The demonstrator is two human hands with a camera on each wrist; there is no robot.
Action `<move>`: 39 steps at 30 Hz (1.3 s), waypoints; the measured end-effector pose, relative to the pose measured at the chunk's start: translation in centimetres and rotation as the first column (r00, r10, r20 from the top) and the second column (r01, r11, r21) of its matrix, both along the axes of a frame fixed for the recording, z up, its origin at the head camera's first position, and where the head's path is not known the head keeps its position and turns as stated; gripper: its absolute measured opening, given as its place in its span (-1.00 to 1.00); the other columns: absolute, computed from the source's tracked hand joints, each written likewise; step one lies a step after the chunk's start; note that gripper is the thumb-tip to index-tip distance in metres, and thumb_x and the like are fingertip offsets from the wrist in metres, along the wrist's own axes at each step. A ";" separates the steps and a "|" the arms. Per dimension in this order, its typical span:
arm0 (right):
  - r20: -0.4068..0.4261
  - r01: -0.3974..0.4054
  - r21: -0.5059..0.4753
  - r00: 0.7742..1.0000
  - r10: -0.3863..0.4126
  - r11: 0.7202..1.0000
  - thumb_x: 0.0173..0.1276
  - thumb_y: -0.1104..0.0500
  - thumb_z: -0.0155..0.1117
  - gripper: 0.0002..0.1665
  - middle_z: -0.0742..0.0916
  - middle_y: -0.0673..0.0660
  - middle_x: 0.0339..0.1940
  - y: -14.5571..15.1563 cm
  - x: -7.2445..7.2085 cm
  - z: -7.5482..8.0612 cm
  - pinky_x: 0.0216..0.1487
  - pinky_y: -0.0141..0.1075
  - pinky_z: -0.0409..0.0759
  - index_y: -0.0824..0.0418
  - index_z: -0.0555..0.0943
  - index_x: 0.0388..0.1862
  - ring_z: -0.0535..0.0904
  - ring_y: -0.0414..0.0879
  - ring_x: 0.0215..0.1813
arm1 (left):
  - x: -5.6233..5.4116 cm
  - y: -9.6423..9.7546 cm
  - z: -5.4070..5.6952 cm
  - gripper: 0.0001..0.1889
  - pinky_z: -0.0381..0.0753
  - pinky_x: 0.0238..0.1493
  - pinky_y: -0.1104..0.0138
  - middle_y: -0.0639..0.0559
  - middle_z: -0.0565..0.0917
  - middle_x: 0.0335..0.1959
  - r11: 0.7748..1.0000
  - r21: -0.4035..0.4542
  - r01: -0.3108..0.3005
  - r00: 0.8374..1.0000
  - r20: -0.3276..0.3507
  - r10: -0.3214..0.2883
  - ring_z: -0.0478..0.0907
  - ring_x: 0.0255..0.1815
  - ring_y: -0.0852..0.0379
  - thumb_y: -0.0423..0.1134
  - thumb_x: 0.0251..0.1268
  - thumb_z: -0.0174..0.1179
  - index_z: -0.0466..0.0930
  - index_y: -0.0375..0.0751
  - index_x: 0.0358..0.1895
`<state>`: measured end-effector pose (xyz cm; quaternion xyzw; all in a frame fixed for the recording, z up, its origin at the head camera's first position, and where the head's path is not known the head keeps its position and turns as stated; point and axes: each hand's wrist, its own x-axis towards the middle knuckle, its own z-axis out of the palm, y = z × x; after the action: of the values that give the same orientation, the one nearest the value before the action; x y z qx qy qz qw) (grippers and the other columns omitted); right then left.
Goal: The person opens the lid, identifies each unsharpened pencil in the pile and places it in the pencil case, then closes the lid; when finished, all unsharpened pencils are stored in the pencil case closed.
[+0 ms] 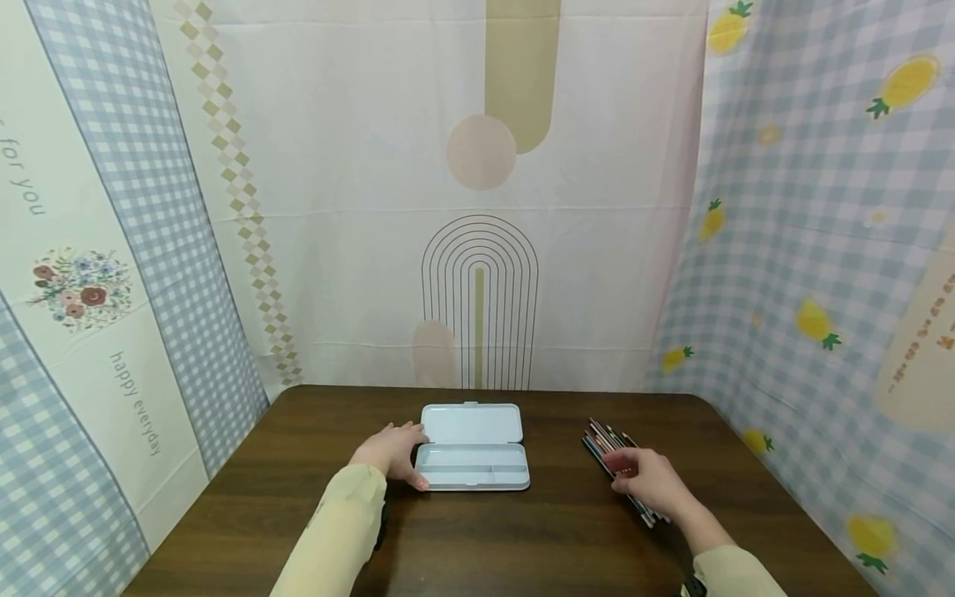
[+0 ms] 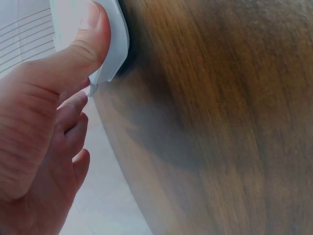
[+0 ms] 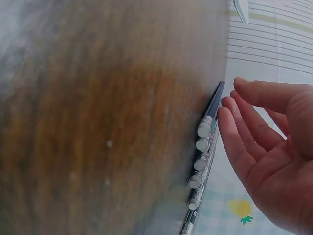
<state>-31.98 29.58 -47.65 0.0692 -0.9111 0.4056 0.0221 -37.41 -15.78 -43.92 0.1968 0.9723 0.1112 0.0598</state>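
Observation:
A pale blue pencil case (image 1: 472, 466) lies open on the table, its lid (image 1: 472, 424) folded back. My left hand (image 1: 391, 453) holds the case by its left end. In the left wrist view the thumb (image 2: 92, 19) presses on the corner of the case (image 2: 115, 44), with fingers spread along its far side. To the right lies a loose bundle of pencils (image 1: 597, 439), slanting, with white eraser ends (image 3: 199, 164) in the right wrist view. My right hand (image 1: 647, 479) hovers close over them, fingers loosely bent and nothing between them.
The brown wooden table (image 1: 477, 539) carries the case in the middle and the pencils to its right. A pale patterned cloth (image 1: 358, 249) hangs behind it, and a checked cloth with pineapples (image 1: 791, 249) hangs along the right side.

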 end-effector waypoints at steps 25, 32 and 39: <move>0.026 0.020 0.015 0.999 -0.020 1.000 0.05 0.62 0.55 -0.32 0.79 0.25 0.09 -1.5 -0.1 -0.3 -0.09 -0.08 0.75 0.31 0.72 0.19 0.74 0.04 -0.05 | 0.3 -0.1 0.1 -0.15 0.14 0.61 -0.17 -0.29 0.44 0.55 0.999 0.045 -0.006 1.000 0.006 0.006 0.22 0.63 -0.36 -0.08 -0.02 0.74 0.61 -0.28 0.39; 0.053 0.001 0.020 0.999 -0.002 1.000 0.04 0.60 0.57 -0.34 0.80 0.19 0.02 -1.7 -0.1 -0.2 -0.12 -0.12 0.74 0.33 0.71 0.18 0.73 -0.02 -0.12 | 0.2 0.0 0.0 -0.15 0.13 0.62 -0.16 -0.28 0.43 0.56 0.999 0.048 -0.009 1.000 0.012 0.009 0.22 0.64 -0.35 -0.09 -0.02 0.74 0.61 -0.28 0.39; 0.040 -0.007 0.032 0.999 0.006 0.999 0.01 0.55 0.59 -0.38 0.80 0.13 -0.10 -1.9 0.0 -0.2 -0.15 -0.14 0.72 0.34 0.73 0.12 0.72 -0.04 -0.16 | 0.2 0.1 0.0 -0.15 0.14 0.61 -0.18 -0.28 0.43 0.56 0.999 0.043 -0.010 1.000 0.007 0.010 0.22 0.63 -0.36 -0.08 -0.03 0.74 0.61 -0.28 0.39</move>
<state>-31.98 27.73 -47.85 0.0644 -0.9176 0.3923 0.0017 -37.19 -15.68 -43.93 0.1929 0.9704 0.1333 0.0581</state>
